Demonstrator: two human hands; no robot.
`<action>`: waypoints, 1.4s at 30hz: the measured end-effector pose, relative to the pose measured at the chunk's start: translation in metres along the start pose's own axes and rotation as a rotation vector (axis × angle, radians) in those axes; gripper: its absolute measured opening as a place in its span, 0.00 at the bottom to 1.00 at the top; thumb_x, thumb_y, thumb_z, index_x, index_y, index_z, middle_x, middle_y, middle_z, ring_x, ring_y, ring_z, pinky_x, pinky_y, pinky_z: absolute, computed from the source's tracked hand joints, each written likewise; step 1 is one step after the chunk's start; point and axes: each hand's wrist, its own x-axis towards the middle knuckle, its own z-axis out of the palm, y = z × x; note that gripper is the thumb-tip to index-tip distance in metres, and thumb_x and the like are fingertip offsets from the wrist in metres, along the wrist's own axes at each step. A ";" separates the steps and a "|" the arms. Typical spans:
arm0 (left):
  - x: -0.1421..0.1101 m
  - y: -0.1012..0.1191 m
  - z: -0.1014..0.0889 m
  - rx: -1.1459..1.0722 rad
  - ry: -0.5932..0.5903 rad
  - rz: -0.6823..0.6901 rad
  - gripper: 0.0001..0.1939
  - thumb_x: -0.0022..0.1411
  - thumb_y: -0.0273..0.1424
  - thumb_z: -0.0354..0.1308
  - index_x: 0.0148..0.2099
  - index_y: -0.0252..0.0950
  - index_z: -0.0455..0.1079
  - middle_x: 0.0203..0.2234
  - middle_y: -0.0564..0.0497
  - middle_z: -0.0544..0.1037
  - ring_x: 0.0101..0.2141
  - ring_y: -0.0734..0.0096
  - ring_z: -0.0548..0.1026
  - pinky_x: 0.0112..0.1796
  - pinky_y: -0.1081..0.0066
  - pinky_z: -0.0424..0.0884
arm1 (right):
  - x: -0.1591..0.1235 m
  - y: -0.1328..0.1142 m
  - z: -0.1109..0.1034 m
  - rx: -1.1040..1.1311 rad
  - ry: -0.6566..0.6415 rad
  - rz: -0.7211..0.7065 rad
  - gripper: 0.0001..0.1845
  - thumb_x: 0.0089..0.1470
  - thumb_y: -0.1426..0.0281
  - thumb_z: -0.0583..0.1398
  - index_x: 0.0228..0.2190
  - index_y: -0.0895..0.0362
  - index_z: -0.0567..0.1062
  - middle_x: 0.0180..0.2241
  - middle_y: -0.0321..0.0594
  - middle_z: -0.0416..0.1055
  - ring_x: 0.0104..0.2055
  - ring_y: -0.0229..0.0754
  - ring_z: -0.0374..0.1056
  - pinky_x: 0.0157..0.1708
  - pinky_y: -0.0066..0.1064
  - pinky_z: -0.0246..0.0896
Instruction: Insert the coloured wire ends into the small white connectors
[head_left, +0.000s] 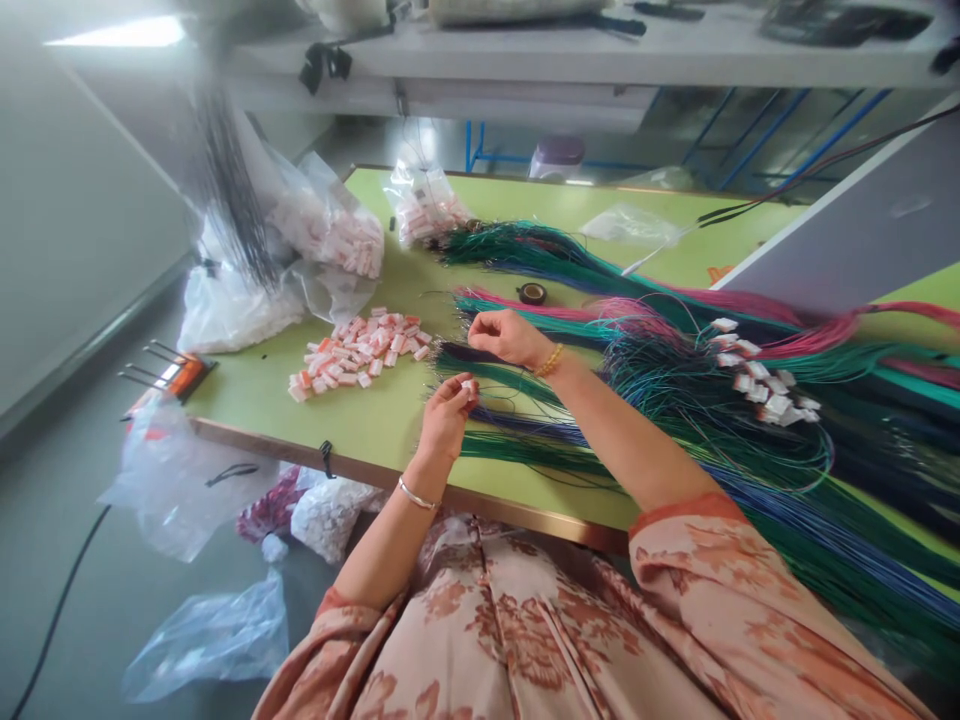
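My left hand (447, 412) is closed around a small white connector housing (469, 388), which shows at the fingertips. Above and to the right of it, my right hand (510, 338) is pinched over the ends of the wire bundles; whatever sits in its fingertips is too small to make out. Dark green wires (510, 374) run just beneath both hands, with pink wires (495, 300) beyond the right one. To the left lies a loose heap of white and orange-pink connector housings (360, 350). Several finished-looking white connectors (776, 395) with wires attached rest at the right.
Plastic bags of housings (337, 235) stand at the table's far left, beside another bag (429, 200). A roll of black tape (532, 293) lies behind my right hand. An orange holder with metal prongs (176, 380) sits at the left edge. A grey panel (862, 210) slants across the right.
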 end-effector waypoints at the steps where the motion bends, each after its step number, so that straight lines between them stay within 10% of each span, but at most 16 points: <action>1: 0.000 0.000 0.001 -0.018 -0.006 0.012 0.12 0.49 0.25 0.67 0.38 0.33 0.74 0.30 0.52 0.75 0.28 0.80 0.69 0.36 0.74 0.66 | -0.006 -0.003 0.002 0.012 -0.001 -0.001 0.10 0.45 0.65 0.59 0.25 0.60 0.72 0.23 0.34 0.67 0.25 0.33 0.58 0.27 0.25 0.54; 14: 0.002 0.000 0.000 -0.087 -0.016 -0.021 0.13 0.49 0.24 0.66 0.39 0.35 0.73 0.29 0.53 0.74 0.27 0.80 0.70 0.34 0.76 0.66 | -0.064 0.012 0.031 0.027 0.120 0.084 0.09 0.44 0.66 0.60 0.24 0.60 0.72 0.18 0.29 0.61 0.21 0.30 0.50 0.21 0.24 0.46; 42: 0.007 -0.008 0.000 0.057 0.064 0.060 0.15 0.43 0.28 0.71 0.36 0.33 0.75 0.26 0.54 0.75 0.27 0.80 0.71 0.34 0.74 0.65 | -0.071 0.014 0.042 -0.237 0.142 -0.054 0.07 0.52 0.68 0.58 0.25 0.58 0.71 0.21 0.36 0.70 0.23 0.33 0.59 0.26 0.25 0.52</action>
